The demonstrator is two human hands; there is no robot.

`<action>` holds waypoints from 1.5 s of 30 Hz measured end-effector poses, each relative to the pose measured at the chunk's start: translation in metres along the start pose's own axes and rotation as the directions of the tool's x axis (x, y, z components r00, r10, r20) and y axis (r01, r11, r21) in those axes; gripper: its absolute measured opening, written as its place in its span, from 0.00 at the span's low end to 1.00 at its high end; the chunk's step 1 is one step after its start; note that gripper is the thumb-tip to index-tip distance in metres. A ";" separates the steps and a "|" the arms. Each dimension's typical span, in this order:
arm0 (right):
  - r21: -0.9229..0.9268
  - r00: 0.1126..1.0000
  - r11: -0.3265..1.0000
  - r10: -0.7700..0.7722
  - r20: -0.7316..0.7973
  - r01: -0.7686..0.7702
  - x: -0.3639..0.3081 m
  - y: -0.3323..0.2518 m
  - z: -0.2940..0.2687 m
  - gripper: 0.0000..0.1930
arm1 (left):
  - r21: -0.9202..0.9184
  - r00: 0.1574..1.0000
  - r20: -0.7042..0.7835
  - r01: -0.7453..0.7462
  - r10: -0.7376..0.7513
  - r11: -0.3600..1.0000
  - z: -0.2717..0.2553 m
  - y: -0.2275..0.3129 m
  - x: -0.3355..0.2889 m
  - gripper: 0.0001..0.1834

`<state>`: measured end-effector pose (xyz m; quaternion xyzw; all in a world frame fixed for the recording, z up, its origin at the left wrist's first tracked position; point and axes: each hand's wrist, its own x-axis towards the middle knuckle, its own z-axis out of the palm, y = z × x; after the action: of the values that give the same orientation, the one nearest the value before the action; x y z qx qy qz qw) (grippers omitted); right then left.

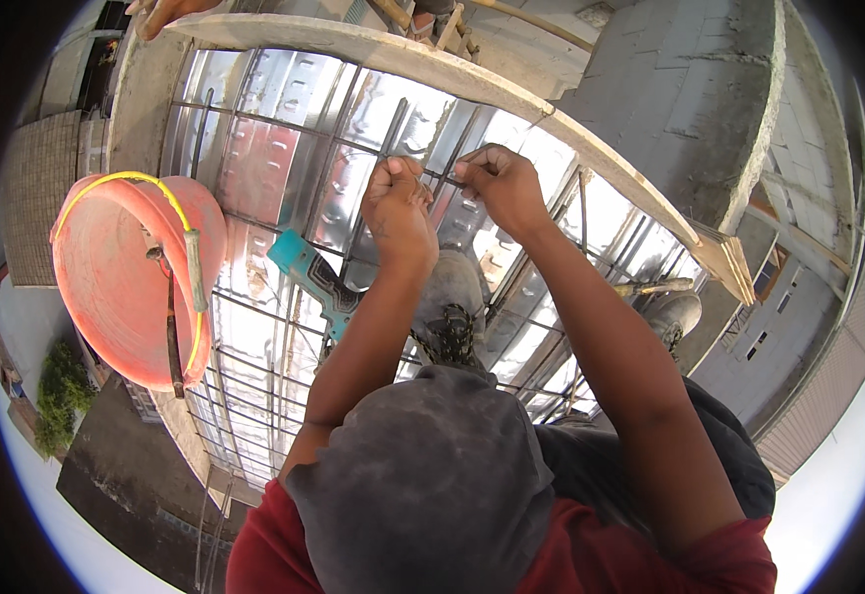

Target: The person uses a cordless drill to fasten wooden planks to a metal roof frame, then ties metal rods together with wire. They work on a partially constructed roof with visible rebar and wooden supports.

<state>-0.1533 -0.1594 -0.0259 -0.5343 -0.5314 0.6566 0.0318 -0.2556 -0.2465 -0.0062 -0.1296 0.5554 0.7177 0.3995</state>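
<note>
My left hand (400,210) is raised over the steel bars with its fingers curled in a pinch. A short way to its right my right hand (504,193) is also pinched, thumb against fingertips. Something thin may show at the left fingers, but it is too small to name. Below both hands, dark reinforcing bars (299,127) cross in a grid over shiny ribbed metal decking (279,84). A teal and black power tool (315,282) lies by my left forearm, partly hidden by it.
A red bucket (105,287) with a yellow handle stands at the left, a dark rod-like tool (173,332) in it. My shoe (452,287) rests on the decking. A timber edge board (511,89) curves along the far side, near a grey block wall (670,109).
</note>
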 end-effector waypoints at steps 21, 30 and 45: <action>-0.211 0.940 0.969 -0.184 -0.289 0.125 -0.008 0.000 0.035 0.06 | 0.095 0.985 -0.133 0.121 -0.108 0.988 0.042 0.004 0.001 0.12; -0.291 0.963 0.956 -0.100 -0.252 0.023 -0.001 -0.006 0.029 0.09 | -0.056 0.991 0.015 -0.132 0.133 0.990 -0.020 -0.021 -0.001 0.15; -0.849 0.985 0.508 -0.156 0.077 0.147 -0.011 -0.046 0.043 0.14 | -0.265 0.999 -0.049 -0.029 0.017 0.964 -0.038 -0.028 0.008 0.15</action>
<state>-0.2040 -0.1745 0.0093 -0.4364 -0.8284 0.3053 -0.1734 -0.2503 -0.2753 -0.0440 -0.1920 0.4650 0.7870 0.3571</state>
